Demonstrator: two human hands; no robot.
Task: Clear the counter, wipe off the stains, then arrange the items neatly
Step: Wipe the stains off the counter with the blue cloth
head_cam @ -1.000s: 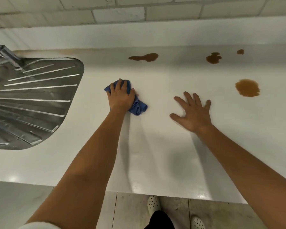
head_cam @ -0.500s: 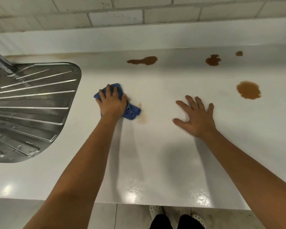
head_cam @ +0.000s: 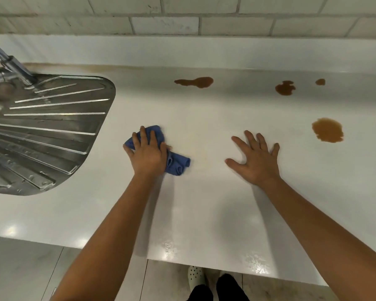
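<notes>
A crumpled blue cloth [head_cam: 178,164] lies on the white counter [head_cam: 204,213], left of centre. My left hand [head_cam: 149,155] presses down on it with fingers spread over the top. A very faint yellowish smear [head_cam: 202,157] shows just right of the cloth. My right hand [head_cam: 255,161] rests flat on the bare counter, fingers splayed, holding nothing. Brown stains remain farther back and right: a long one [head_cam: 194,82], a blot [head_cam: 284,88], a small spot [head_cam: 320,81] and a large round patch [head_cam: 327,129].
A steel ribbed drainboard [head_cam: 48,131] is set into the counter at the left, with a chrome tap [head_cam: 11,61] above it. A tiled wall [head_cam: 165,25] backs the counter. The front edge runs near my feet [head_cam: 195,276].
My left hand slid the cloth left, then back to the right and nearer. The pale brown mark seen beside the cloth half a second ago has faded to a faint smear. My right hand stayed put.
</notes>
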